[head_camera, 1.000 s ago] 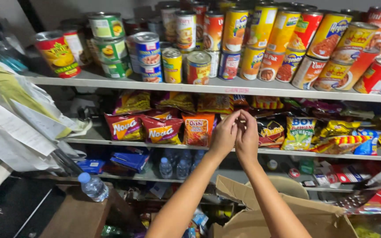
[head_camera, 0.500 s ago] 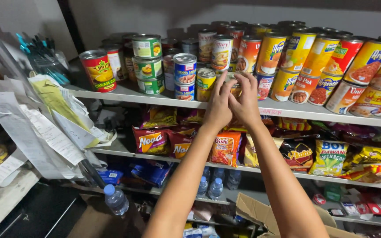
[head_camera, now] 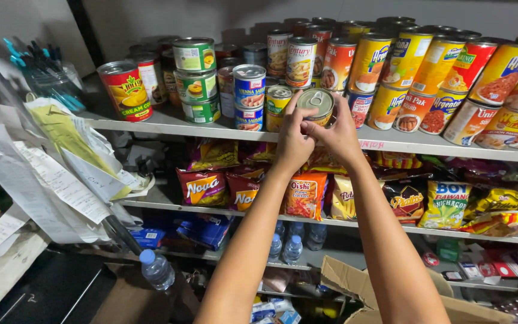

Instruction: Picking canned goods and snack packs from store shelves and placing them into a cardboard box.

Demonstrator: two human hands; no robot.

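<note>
A small round silver-lidded metal can [head_camera: 317, 103] (tilted, its pull-tab lid facing the camera) is gripped by both hands, left hand [head_camera: 293, 142] and right hand [head_camera: 338, 137], above the grey top shelf [head_camera: 151, 123], beside stacked tins [head_camera: 249, 96].

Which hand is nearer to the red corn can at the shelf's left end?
Left. The left hand is on the side toward the red corn can; the right hand is beyond it.

We see rows of yellow, orange and red labelled cans [head_camera: 433, 72] crowding the top shelf, green-labelled cans [head_camera: 195, 78] stacked at its left, red and orange snack bags [head_camera: 205, 187] on the shelf below, and white paper slips [head_camera: 43, 174] hanging at left
</note>
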